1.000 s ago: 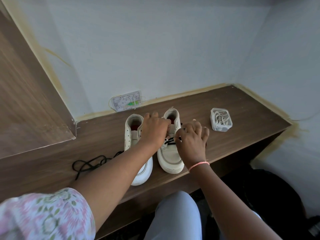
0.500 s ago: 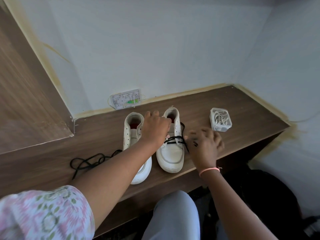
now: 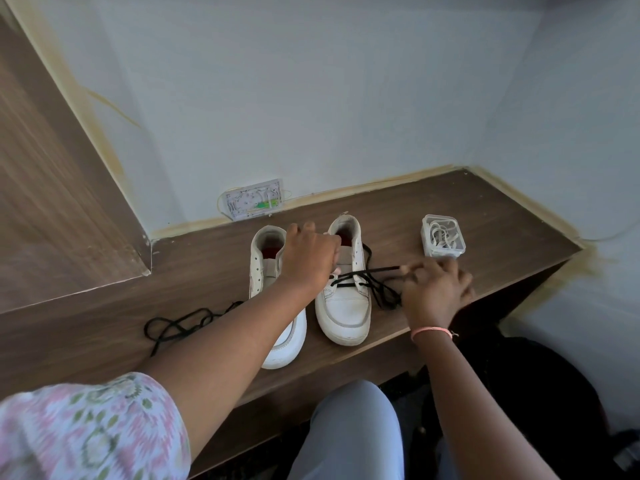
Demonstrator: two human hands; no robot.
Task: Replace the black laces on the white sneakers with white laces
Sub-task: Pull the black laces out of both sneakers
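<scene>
So, wooden shelf (image 3: 450, 209) tucked into a white corner.
Beside the right sneaker (image 3: 346, 306), my right hand (image 3: 434, 289) pinches its black lace (image 3: 367, 273); my left hand (image 3: 310, 258) grips its collar.

free: bare shelf (image 3: 485, 216) behind sneakers | blocked: lace box (image 3: 443, 236) right, loose black lace (image 3: 180, 323) left

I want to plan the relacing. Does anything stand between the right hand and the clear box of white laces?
Nothing visible does. The right hand pinches the black lace beside the right sneaker; only bare wooden shelf lies between it and the clear box of white laces.
</scene>
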